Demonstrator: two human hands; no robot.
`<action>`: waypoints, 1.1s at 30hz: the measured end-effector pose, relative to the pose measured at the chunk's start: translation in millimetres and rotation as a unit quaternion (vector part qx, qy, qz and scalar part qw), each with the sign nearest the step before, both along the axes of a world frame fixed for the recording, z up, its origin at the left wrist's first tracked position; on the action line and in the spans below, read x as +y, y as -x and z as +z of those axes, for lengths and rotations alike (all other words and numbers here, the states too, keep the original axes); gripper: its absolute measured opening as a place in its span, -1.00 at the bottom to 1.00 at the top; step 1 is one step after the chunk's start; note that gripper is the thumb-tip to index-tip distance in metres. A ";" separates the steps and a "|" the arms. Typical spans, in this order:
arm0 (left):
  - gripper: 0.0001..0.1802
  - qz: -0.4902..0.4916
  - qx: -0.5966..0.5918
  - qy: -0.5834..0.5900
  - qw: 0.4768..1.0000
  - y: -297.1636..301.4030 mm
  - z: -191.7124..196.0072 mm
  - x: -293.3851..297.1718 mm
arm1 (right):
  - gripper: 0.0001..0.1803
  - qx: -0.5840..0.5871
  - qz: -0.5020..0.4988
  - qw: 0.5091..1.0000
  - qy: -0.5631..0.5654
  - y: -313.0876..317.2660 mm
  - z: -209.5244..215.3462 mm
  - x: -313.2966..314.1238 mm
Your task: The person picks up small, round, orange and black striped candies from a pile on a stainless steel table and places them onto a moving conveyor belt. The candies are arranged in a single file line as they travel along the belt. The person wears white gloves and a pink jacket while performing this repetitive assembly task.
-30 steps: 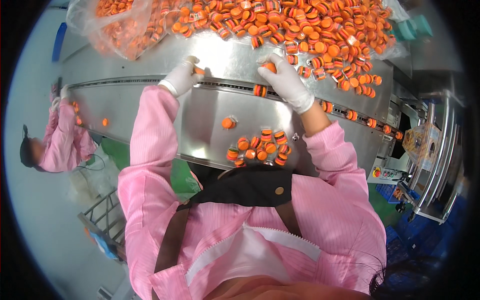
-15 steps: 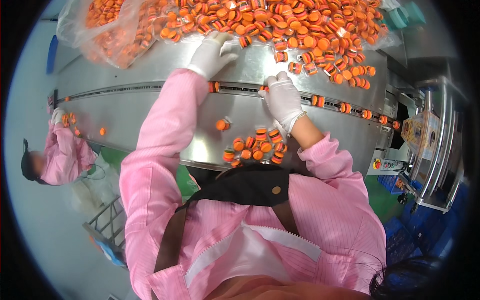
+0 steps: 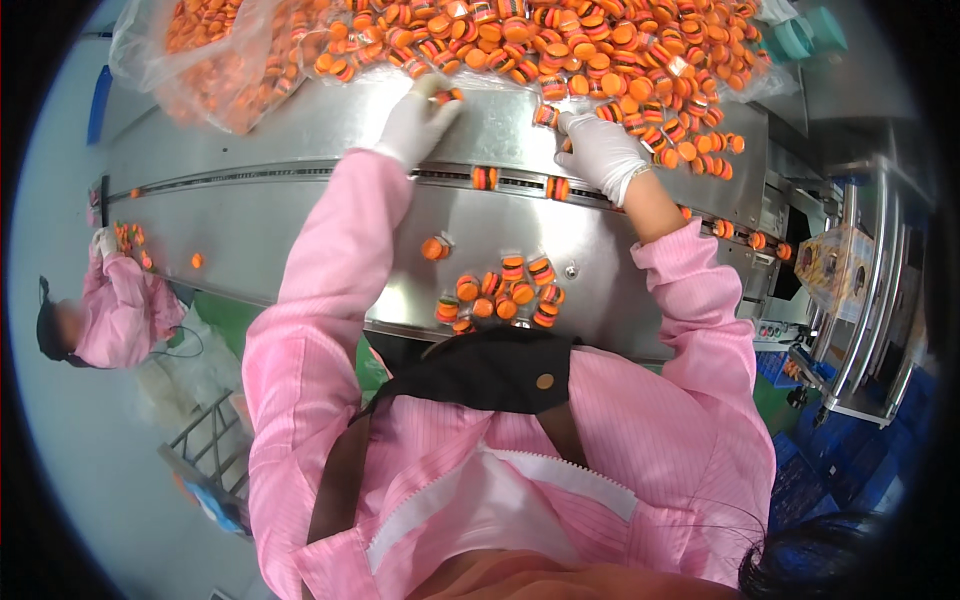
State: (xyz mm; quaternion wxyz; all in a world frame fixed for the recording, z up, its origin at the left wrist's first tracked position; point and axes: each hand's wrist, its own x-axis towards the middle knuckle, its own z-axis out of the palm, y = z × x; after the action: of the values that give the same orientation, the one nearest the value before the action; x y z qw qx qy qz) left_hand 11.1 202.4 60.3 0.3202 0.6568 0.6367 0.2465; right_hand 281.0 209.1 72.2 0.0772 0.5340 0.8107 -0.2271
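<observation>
My left hand (image 3: 415, 125) is stretched out to the near rim of the big heap of orange burger-shaped pieces (image 3: 600, 45) along the far edge of the steel table (image 3: 300, 215), and my fingertips are pinched on one small piece (image 3: 447, 96), gloved fingers curled snug around it. My right hand (image 3: 600, 150) lies over the heap's near edge just above the narrow track (image 3: 300, 175) that runs across the table; its fingers are bent down among the pieces, and I cannot tell whether they have closed on anything. A few pieces already stand in the track (image 3: 484, 178), and a loose cluster (image 3: 500, 295) sits by the table's near edge in front of me. To do this well, I judge I should keep the pinch light, turn each piece upright before lowering it, and seat it squarely in the groove without nudging its neighbours.
</observation>
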 end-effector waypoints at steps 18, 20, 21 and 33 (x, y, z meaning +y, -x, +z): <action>-0.60 -0.151 0.108 -0.034 0.982 -3.6 14.8 -12.1 | -0.74 0.177 0.015 0.984 0.008 13.5 -19.4 -44.2; -0.60 -0.268 0.132 -0.137 0.945 -31.2 14.0 4.1 | -0.75 0.163 -0.001 0.986 -0.029 5.0 -29.2 -45.9; -0.60 -0.325 0.139 -0.188 0.916 -45.2 11.0 11.4 | -0.75 0.162 -0.020 0.986 -0.041 -0.2 -30.4 -47.9; -0.61 -0.451 0.328 0.017 0.830 -93.9 5.5 35.7 | -0.44 -0.003 -0.105 0.993 -0.057 -32.7 -5.3 -20.3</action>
State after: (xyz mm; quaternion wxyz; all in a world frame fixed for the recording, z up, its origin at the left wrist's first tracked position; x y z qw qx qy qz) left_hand 105.0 238.1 65.8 0.1798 0.9076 0.3412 -0.1661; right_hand 313.7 188.8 66.9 0.0244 0.6204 0.7615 -0.1862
